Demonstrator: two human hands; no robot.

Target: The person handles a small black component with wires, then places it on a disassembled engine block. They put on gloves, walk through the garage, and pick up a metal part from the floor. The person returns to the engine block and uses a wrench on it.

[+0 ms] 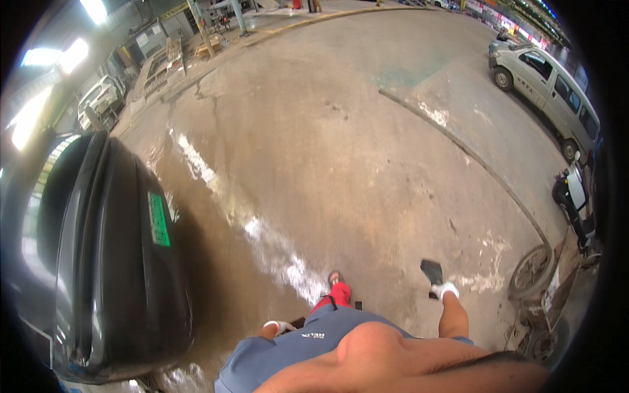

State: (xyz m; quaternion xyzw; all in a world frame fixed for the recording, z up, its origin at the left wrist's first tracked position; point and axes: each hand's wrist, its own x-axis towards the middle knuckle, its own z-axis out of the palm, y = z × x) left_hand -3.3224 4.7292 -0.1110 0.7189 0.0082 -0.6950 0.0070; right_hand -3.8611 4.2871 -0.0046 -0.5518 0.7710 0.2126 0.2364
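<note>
Furthest to the left of both hands, the rear of a dark car is seen, with a green rectangular sticker fixed on its curved back panel; the car stands well apart from the left hand, on that hand's outer side. Between the car and the hands a wet, shining streak is spread across the concrete floor, running from the far left down toward the feet. The left hand is gloved in white and is carried low beside the blue shirt, just left of the red trouser leg; its grip is curled, but whether anything is held in it cannot be told, since only a dark bit is glimpsed just beside it. Ahead of this hand a sandalled foot is planted on the floor. To the right, the right hand, also in a white glove, is closed around the lower end of a dark flat tool, a scraper-like piece whose broad end is held up and away from the grip, above the floor and touching nothing else. Further right of this grip, near but apart from it, a wheel and rusty frame of a cart are seen, and beyond them a parked scooter. Far ahead and to the right of the right hand, a pale van is parked at the floor's edge.
</note>
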